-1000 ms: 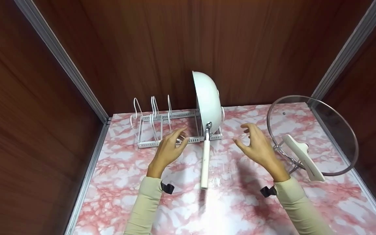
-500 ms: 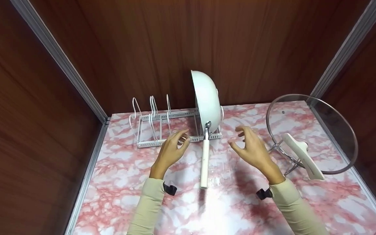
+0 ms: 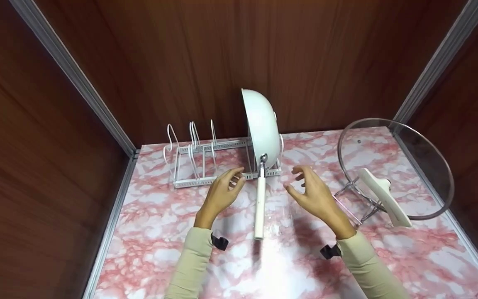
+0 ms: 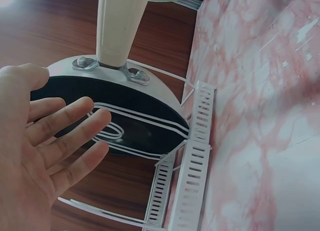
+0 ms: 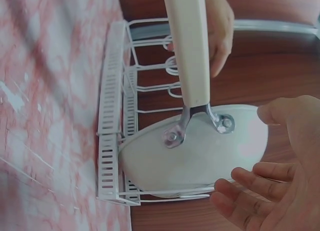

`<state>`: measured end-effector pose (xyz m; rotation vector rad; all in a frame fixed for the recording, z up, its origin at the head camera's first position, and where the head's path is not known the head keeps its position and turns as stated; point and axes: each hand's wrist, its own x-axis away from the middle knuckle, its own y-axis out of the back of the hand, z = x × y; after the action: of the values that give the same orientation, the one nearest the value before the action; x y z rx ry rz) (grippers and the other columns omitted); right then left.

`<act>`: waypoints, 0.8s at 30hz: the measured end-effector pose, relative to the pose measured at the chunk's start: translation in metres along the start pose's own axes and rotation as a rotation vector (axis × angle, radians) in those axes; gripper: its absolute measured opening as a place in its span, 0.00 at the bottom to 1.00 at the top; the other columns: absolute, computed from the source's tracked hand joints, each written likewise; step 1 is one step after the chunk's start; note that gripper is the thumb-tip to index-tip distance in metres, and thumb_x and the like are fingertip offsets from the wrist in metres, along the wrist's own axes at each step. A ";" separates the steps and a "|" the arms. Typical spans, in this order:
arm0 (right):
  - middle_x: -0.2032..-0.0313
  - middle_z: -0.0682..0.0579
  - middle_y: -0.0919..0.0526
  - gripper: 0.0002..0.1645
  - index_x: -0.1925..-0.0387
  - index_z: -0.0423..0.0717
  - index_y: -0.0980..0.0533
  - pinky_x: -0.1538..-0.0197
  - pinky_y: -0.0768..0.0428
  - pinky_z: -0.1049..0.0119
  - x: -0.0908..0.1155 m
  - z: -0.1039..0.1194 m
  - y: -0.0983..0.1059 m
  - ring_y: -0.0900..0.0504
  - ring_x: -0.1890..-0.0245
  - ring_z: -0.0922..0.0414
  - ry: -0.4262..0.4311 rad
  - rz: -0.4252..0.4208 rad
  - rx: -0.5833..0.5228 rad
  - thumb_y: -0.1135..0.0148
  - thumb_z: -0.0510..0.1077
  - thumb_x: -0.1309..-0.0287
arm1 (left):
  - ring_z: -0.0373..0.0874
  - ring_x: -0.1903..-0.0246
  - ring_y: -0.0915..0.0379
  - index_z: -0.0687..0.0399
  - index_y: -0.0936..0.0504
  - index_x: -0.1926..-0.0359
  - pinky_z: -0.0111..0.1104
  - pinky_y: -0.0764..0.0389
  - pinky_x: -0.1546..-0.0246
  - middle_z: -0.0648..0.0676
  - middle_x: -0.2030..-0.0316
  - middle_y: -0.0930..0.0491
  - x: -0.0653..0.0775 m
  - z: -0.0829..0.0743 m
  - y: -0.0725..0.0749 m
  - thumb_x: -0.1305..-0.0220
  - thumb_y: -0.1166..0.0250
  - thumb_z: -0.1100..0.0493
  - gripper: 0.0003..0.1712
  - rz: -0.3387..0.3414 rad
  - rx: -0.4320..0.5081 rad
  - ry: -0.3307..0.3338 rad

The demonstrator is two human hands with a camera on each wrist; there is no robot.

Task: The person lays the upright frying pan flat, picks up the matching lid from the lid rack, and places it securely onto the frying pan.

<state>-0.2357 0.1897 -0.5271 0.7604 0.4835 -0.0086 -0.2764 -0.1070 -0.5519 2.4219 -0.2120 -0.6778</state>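
Observation:
A pale wok [image 3: 261, 124] stands on its edge in the right end of a white wire rack [image 3: 226, 179]. Its cream handle [image 3: 259, 209] points toward me. My left hand [image 3: 222, 192] is to the left of the handle, in front of the rack, fingers loosely bent and holding nothing. On the other side, my right hand [image 3: 314, 195] is likewise relaxed, apart from the wok. The left wrist view shows the wok's dark inside [image 4: 135, 131] behind my spread fingers [image 4: 70, 122]. In the right wrist view the pale outside faces my right fingers [image 5: 250, 191].
At right a large glass lid [image 3: 417, 166] with a cream handle [image 3: 384, 197] leans tilted on a chrome wire stand [image 3: 357, 207]. Brown wood-grain panels [image 3: 181, 62] wall in the pink marbled table [image 3: 160, 249] at the back and sides.
Both hands have moved inward toward the wok handle, the right hand further to the left, uncovering more of the chrome stand. Wok, rack and lid stay in place.

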 end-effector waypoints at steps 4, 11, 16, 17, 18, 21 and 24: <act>0.46 0.43 0.16 0.28 0.41 0.39 0.25 0.51 0.13 0.47 0.002 0.000 -0.002 0.14 0.50 0.42 -0.010 -0.006 -0.010 0.23 0.43 0.38 | 0.48 0.54 0.13 0.59 0.19 0.34 0.35 0.12 0.53 0.55 0.53 0.11 0.002 0.001 -0.004 0.22 0.38 0.54 0.22 0.014 0.003 0.011; 0.46 0.45 0.16 0.27 0.41 0.41 0.25 0.51 0.13 0.50 0.003 0.002 -0.009 0.13 0.50 0.46 -0.016 -0.007 -0.020 0.25 0.46 0.36 | 0.49 0.54 0.13 0.59 0.19 0.34 0.41 0.11 0.52 0.55 0.54 0.11 0.003 0.001 -0.010 0.21 0.39 0.54 0.22 0.029 0.008 0.029; 0.46 0.46 0.15 0.26 0.41 0.42 0.25 0.52 0.13 0.51 0.006 0.006 -0.014 0.13 0.51 0.49 -0.027 -0.005 -0.037 0.26 0.46 0.36 | 0.50 0.57 0.13 0.59 0.19 0.34 0.40 0.11 0.53 0.56 0.55 0.11 0.003 0.000 -0.015 0.20 0.40 0.53 0.21 0.026 0.029 0.046; 0.45 0.47 0.15 0.26 0.41 0.42 0.25 0.52 0.14 0.52 0.006 0.007 -0.015 0.14 0.51 0.49 -0.032 -0.002 -0.041 0.26 0.46 0.36 | 0.50 0.57 0.13 0.59 0.19 0.35 0.40 0.11 0.53 0.56 0.55 0.11 0.003 0.000 -0.016 0.20 0.40 0.53 0.21 0.024 0.032 0.052; 0.45 0.47 0.15 0.27 0.41 0.42 0.25 0.52 0.14 0.53 0.007 0.008 -0.017 0.14 0.51 0.49 -0.036 0.002 -0.047 0.26 0.46 0.36 | 0.50 0.58 0.13 0.59 0.19 0.35 0.40 0.11 0.54 0.56 0.55 0.11 0.003 0.000 -0.016 0.20 0.40 0.53 0.21 0.022 0.035 0.058; 0.45 0.46 0.15 0.27 0.40 0.42 0.25 0.52 0.14 0.55 0.008 0.012 -0.020 0.14 0.51 0.48 -0.043 0.006 -0.065 0.25 0.46 0.36 | 0.51 0.59 0.13 0.59 0.18 0.35 0.42 0.11 0.53 0.56 0.56 0.11 0.004 -0.001 -0.019 0.20 0.39 0.53 0.21 0.022 0.052 0.072; 0.46 0.45 0.15 0.27 0.41 0.41 0.25 0.53 0.14 0.56 0.009 0.015 -0.024 0.13 0.52 0.47 -0.046 0.005 -0.077 0.25 0.46 0.36 | 0.53 0.60 0.13 0.59 0.18 0.36 0.47 0.11 0.53 0.57 0.57 0.11 0.004 -0.001 -0.022 0.20 0.40 0.52 0.21 0.029 0.072 0.075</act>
<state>-0.2262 0.1636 -0.5376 0.6842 0.4363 -0.0028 -0.2724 -0.0896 -0.5661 2.5031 -0.2438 -0.5749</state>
